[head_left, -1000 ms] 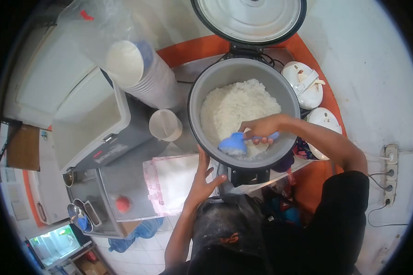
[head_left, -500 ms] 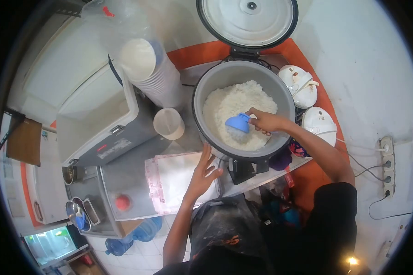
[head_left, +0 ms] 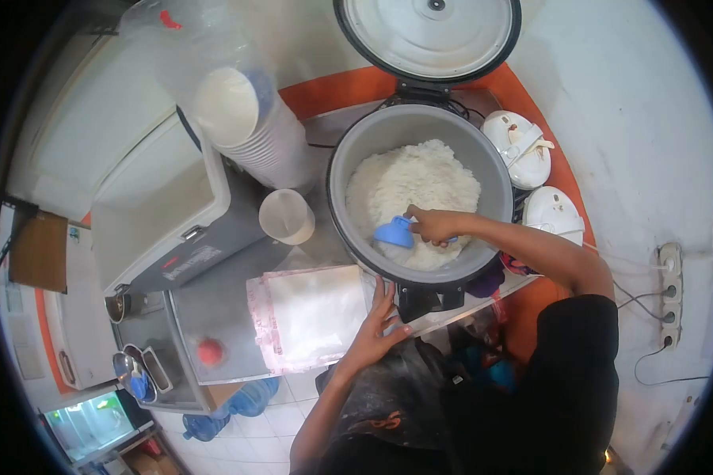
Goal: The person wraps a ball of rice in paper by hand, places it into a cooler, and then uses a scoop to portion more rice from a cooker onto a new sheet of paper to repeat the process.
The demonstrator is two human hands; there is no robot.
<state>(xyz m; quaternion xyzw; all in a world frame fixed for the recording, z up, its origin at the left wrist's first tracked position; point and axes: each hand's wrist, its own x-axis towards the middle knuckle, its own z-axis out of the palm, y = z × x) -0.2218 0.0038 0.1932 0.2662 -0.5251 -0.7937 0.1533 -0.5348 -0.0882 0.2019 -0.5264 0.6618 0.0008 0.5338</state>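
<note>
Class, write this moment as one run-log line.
right hand: gripping blue rice scoop; scoop: at cooked rice in rice cooker; lid: raised; left hand: open beside cooker front

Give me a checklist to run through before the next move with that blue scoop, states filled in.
1. Lid raised off the pot: ok.
2. Blue scoop gripped in the right hand: ok.
3. Rice within the scoop's reach: ok.
4. Scoop filled: cannot tell, its inside is hidden.
5. Left hand holding a container: not ok, fingers spread, nothing gripped.
6. White sheets lying on the counter: ok.
</note>
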